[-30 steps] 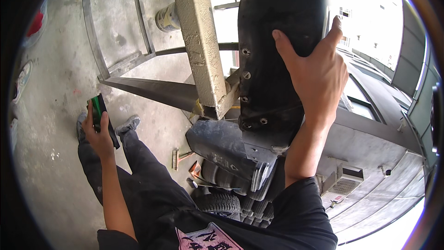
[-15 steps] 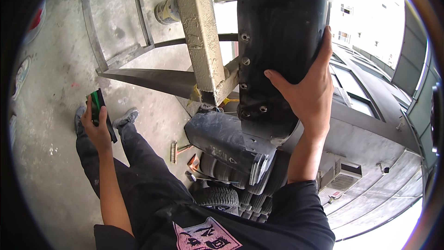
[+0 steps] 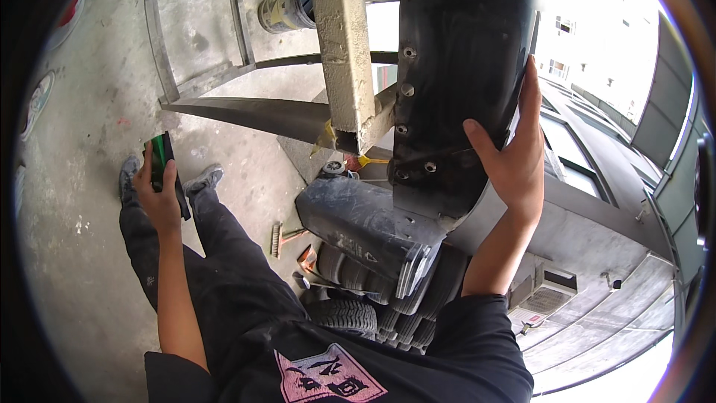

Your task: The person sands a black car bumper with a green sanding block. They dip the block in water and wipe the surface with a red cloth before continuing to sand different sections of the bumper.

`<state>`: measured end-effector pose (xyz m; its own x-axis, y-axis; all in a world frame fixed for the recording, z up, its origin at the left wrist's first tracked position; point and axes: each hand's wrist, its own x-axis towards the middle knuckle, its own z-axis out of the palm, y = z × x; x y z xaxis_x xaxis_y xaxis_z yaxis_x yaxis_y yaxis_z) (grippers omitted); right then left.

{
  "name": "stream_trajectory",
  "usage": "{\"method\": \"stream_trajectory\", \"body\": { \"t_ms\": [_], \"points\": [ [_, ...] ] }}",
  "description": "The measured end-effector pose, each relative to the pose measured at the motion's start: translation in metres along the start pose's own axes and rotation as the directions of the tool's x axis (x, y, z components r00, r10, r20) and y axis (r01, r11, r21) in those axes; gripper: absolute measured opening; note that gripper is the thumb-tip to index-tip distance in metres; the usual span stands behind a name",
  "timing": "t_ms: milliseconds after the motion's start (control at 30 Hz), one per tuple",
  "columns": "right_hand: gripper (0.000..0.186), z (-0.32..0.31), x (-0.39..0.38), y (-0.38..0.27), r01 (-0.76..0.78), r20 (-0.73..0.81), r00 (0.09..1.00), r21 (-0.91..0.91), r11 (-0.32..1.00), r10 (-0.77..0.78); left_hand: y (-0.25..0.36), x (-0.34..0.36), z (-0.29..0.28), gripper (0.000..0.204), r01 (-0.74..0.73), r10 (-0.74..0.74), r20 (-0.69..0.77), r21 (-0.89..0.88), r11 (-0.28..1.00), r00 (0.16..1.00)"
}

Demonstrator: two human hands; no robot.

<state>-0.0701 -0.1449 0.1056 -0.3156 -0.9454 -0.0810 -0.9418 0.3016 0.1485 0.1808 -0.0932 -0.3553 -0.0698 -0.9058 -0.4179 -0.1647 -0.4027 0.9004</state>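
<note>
My left hand (image 3: 158, 198) hangs low on the left, fingers closed round a green and black sanding block (image 3: 158, 157) with a long flat base. On the right, my right hand (image 3: 518, 168) lies along the right edge of a long, curved black plastic panel (image 3: 462, 52), thumb spread away from the fingers across its face. A row of holes runs down the panel's left side. Beside it stands a beige, rough-painted metal post (image 3: 339, 37) of a stand, seemingly bearing the panel; the contact behind is hidden.
A dark wheeled bin (image 3: 350, 213) stands below the panel, with stacked tyres (image 3: 343, 317) near it. A brush (image 3: 277, 240) lies on the concrete floor (image 3: 89, 179). Metal rails (image 3: 246, 116) extend left from the post. A bucket (image 3: 287, 11) stands beyond them.
The view has shifted slightly, so the panel and post sit further right. My right hand has slid a little down the panel, its thumb nearer the right edge. The left hand still grips the sanding block.
</note>
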Motion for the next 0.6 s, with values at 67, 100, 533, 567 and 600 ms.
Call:
{"method": "stream_trajectory", "body": {
  "t_ms": [67, 100, 533, 567, 600],
  "points": [
    [0.086, -0.001, 0.002, -0.007, -0.062, -0.008, 0.998, 0.061, 0.996, 0.062, -0.003, -0.002, -0.001, 0.054, 0.003, -0.004, -0.010, -0.023, 1.000, 1.000],
    [0.083, 0.000, 0.003, -0.003, -0.020, -0.043, 0.999, 0.033, 0.999, 0.021, -0.004, -0.002, -0.002, 0.054, -0.002, 0.002, -0.007, -0.012, 1.000, 1.000],
    [0.101, 0.008, -0.011, 0.004, 0.017, -0.042, 0.999, 0.087, 0.996, -0.013, 0.029, -0.005, -0.010, 0.052, -0.135, 0.133, -0.060, -0.029, 0.990, 0.989],
    [0.104, 0.007, -0.012, 0.004, 0.000, -0.019, 1.000, 0.080, 0.997, 0.001, 0.029, -0.005, -0.011, 0.052, -0.135, 0.134, -0.050, -0.034, 0.990, 0.990],
    [0.106, 0.007, -0.013, 0.004, 0.005, -0.018, 1.000, 0.059, 0.998, -0.003, 0.029, -0.005, -0.010, 0.052, -0.140, 0.139, -0.049, -0.030, 0.990, 0.989]
  ]
}}
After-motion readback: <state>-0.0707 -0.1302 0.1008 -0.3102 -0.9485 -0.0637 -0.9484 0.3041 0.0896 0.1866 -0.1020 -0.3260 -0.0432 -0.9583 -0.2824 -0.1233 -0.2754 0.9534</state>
